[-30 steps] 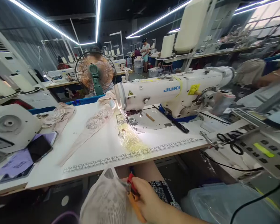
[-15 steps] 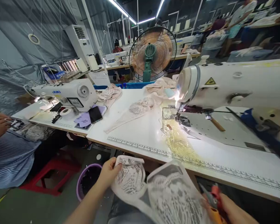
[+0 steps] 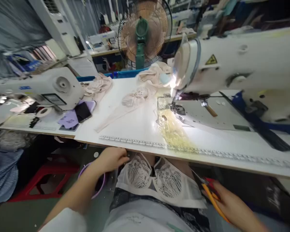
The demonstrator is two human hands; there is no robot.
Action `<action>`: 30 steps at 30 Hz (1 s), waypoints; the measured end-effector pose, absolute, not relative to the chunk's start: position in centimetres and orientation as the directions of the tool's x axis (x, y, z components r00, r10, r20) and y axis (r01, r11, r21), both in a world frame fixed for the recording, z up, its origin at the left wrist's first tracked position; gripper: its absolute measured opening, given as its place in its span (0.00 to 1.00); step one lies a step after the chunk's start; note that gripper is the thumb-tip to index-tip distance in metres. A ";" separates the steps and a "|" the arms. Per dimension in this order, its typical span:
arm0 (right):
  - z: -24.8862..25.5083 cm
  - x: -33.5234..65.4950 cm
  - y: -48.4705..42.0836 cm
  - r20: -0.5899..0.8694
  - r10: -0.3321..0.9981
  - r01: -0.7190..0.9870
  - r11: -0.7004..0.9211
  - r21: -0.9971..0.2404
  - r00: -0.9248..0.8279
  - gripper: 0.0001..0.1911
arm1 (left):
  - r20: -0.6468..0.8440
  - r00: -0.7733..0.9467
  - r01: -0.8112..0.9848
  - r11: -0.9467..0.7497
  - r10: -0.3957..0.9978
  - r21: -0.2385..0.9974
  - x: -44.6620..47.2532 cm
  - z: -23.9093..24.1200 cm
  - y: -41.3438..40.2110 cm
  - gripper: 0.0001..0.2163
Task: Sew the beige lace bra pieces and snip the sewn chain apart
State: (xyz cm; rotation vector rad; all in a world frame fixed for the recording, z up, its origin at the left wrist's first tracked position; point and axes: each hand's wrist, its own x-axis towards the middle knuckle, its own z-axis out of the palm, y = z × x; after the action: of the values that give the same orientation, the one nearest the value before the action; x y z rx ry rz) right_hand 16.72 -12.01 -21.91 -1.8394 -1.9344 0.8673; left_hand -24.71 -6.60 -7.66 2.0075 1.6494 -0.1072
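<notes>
A pale lace bra [image 3: 168,183] lies spread across my lap, both cups up, below the table's front edge. My left hand [image 3: 112,158] is beside its left cup, fingers curled toward the right. Motion blur hides whether it grips the fabric. At the bra's right end, my right hand [image 3: 228,201] is wrapped round scissors [image 3: 214,196] with red and orange handles. Their blades point up and left, toward the table edge. Another pale lace piece [image 3: 135,98] rests on the white table [image 3: 125,129], left of the sewing machine [image 3: 222,64].
A printed ruler strip [image 3: 145,143] runs along the table front. Yellowish clear film [image 3: 174,130] lies by the needle area. A second sewing machine [image 3: 50,85], a phone [image 3: 82,112], a fan [image 3: 141,38], a red stool [image 3: 43,180] and a purple-rimmed bin [image 3: 100,191] stand around.
The bra, held up by my left hand before, now lies lower and flatter on my lap. My left hand has moved up slightly. The view has tilted downward.
</notes>
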 end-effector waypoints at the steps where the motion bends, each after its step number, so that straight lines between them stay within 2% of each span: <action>1: -22.1 16.5 -12.0 -0.205 0.965 0.809 0.013 -0.587 -0.164 0.14 | -0.364 0.285 0.924 -0.154 0.887 0.349 -25.1 -7.0 -6.0 0.13; 2: -22.4 16.2 -11.9 -0.238 0.946 0.835 0.057 -0.547 -0.221 0.14 | -0.309 0.325 0.914 -0.213 0.894 0.344 -25.5 -6.3 -5.6 0.14; 6: -23.3 15.2 -11.9 -0.315 0.942 0.882 -0.047 -0.469 -0.117 0.09 | -0.135 0.368 0.893 -0.308 0.920 0.329 -27.6 -3.5 -4.0 0.13; 9: -22.9 15.3 -12.2 -0.342 0.939 0.898 -0.122 -0.422 -0.033 0.07 | -0.020 0.268 0.935 -0.255 0.963 0.246 -28.7 -1.6 -1.7 0.13; 11: -22.1 15.8 -12.3 -0.349 0.937 0.901 -0.151 -0.406 0.000 0.05 | 0.042 0.181 0.973 -0.185 0.983 0.137 -28.7 -0.8 0.4 0.12; 15: -20.2 16.6 -11.9 -0.337 0.942 0.902 -0.146 -0.406 0.001 0.03 | -0.001 0.112 0.990 -0.112 0.994 -0.088 -27.6 -0.1 3.7 0.13; 20: -19.3 17.1 -11.2 -0.259 0.962 0.850 -0.068 -0.522 -0.082 0.05 | -0.043 0.049 0.987 -0.055 0.998 -0.151 -26.5 0.1 3.8 0.11; 24: -19.0 16.3 -11.4 -0.271 0.940 0.690 -0.055 -0.722 -0.209 0.09 | -0.108 0.126 0.987 -0.136 0.986 -0.090 -25.3 0.0 0.8 0.08; 26: -18.4 14.3 -11.8 -0.286 0.918 0.581 -0.078 -0.810 -0.276 0.11 | -0.205 0.302 0.953 -0.296 0.931 0.058 -23.8 -0.2 -1.5 0.07; 28: -17.1 11.2 -12.1 -0.277 0.901 0.455 -0.103 -0.884 -0.334 0.13 | -0.282 0.526 0.849 -0.471 0.803 0.240 -21.6 -0.5 -3.9 0.06; 30: -15.5 7.5 -11.9 -0.242 0.880 0.297 -0.123 -0.947 -0.409 0.15 | -0.298 0.681 0.731 -0.596 0.669 0.333 -19.1 -1.2 -6.0 0.03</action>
State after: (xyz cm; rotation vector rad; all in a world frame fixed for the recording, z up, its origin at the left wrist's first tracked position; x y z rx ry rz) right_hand 7.53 -11.95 -15.53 -1.3066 -1.6625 1.5616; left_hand -19.14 -5.96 -1.19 2.4654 1.0884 -0.1962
